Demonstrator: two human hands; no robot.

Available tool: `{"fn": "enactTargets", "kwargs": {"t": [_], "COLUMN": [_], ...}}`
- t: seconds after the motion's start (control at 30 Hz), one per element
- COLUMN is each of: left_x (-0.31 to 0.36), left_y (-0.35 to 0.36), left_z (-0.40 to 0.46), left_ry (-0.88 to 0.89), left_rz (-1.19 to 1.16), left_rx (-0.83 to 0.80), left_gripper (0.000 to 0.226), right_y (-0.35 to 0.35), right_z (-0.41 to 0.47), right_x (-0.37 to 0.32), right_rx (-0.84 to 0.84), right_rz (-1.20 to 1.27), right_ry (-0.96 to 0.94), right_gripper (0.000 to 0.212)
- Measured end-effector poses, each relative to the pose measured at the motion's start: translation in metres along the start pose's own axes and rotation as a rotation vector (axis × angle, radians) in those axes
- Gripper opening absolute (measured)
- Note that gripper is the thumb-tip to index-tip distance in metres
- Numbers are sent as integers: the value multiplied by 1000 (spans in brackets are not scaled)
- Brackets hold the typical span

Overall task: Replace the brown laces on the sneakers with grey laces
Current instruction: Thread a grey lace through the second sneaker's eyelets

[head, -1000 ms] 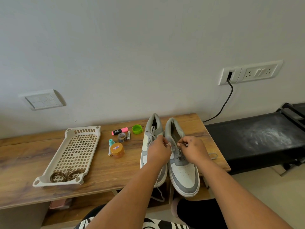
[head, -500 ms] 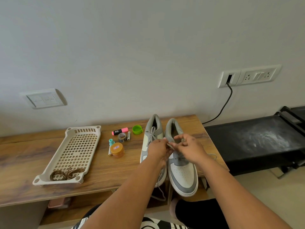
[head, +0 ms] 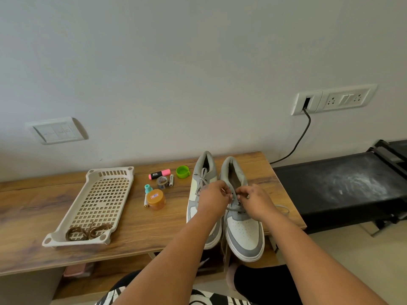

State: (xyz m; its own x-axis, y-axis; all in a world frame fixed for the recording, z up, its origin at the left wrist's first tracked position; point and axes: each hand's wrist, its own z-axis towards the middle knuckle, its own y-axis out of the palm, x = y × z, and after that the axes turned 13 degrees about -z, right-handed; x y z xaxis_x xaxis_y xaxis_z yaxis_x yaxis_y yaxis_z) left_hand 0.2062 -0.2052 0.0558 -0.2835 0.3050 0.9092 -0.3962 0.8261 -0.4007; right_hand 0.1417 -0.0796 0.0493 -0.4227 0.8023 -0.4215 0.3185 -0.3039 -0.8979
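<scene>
Two grey and white sneakers stand side by side on the wooden table [head: 141, 230], toes toward me. The left sneaker [head: 203, 172] shows a tied grey lace bow. Over the right sneaker [head: 243, 232] my left hand [head: 212, 198] and my right hand [head: 255, 200] each pinch the grey lace [head: 234, 209] close together above its eyelets. A loop of that lace lies on the table right of the shoe, and a strand hangs over the table's front edge. The brown laces [head: 88, 231] lie bundled in the near end of the cream basket [head: 103, 190].
Between basket and sneakers sit a pink highlighter [head: 159, 174], green cap [head: 182, 171], tape roll [head: 162, 182], small batteries, teal bottle [head: 148, 188] and an orange-lidded jar [head: 156, 199]. A black treadmill [head: 337, 186] stands right of the table, its cable running to a wall socket [head: 308, 103].
Both hands stayed over the right sneaker's lacing, working the grey lace: they rose and met half a second ago, then settled slightly lower again.
</scene>
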Motion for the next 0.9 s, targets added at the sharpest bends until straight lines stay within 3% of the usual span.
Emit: {"fn": "enactTargets", "kwargs": {"t": [0.13, 0.43, 0.7, 0.9], "left_x": [-1, -7, -9, -9], "left_y": [1, 5, 6, 6], "left_z": [0, -2, -5, -5], "left_ry": [69, 102, 112, 152], "left_rz": [20, 58, 37, 96], "left_rx": [14, 128, 126, 86], "left_gripper": [28, 14, 29, 11], "right_y": [0, -1, 0, -1], "right_z": [1, 0, 2, 0], "right_x": [2, 2, 3, 1], "right_rx": [2, 22, 3, -30], "right_rz": [26, 31, 35, 68], "right_ry": [-1, -34, -39, -70], "right_gripper": [28, 24, 25, 38]}}
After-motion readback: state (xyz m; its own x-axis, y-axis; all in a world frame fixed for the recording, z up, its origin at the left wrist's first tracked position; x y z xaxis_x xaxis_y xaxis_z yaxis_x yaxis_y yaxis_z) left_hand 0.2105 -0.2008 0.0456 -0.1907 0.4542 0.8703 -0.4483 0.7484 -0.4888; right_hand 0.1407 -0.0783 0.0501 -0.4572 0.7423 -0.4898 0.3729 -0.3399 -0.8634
